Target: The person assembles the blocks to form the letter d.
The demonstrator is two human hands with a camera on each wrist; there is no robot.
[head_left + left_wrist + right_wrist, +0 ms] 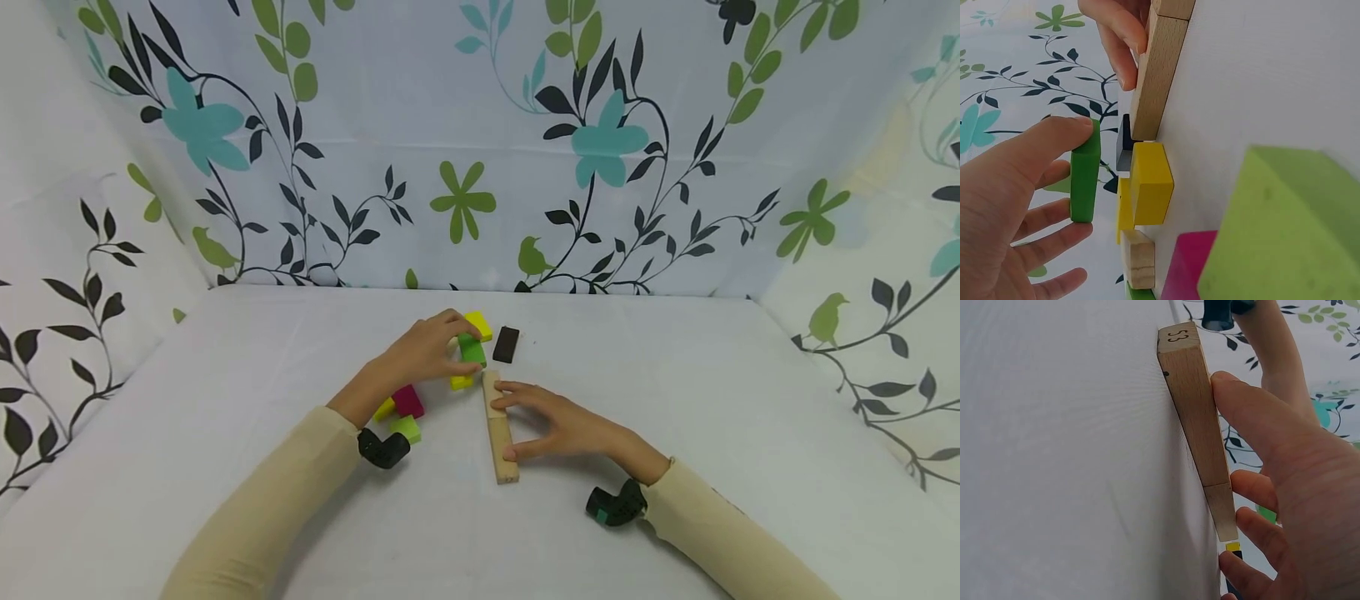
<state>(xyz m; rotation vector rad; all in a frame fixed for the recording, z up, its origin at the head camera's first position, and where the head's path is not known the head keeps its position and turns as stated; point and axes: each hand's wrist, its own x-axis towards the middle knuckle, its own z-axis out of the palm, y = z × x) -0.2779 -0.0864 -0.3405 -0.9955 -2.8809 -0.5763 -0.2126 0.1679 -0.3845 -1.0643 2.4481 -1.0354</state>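
Note:
My left hand (pixel 423 348) pinches a green block (pixel 1085 178) between thumb and fingertips, held above the table. Beneath and beside it are a yellow block (pixel 1150 184), another yellow block (pixel 478 325) and a small plain wooden block (pixel 1140 259). Two long plain wooden blocks lie end to end in a line, a near one (pixel 502 454) and a far one (pixel 491 387). From their right side my right hand (pixel 555 421) touches them, thumb on the near block and fingers spread along the far one. The number 53 marks the near block's end.
A dark block (pixel 506 344) lies just beyond the wooden line. Left of it, near my left wrist, sit a magenta block (pixel 408 402), a light green block (pixel 406 429) and a yellow block (pixel 384 409). A patterned cloth (pixel 405 125) hangs behind the white table.

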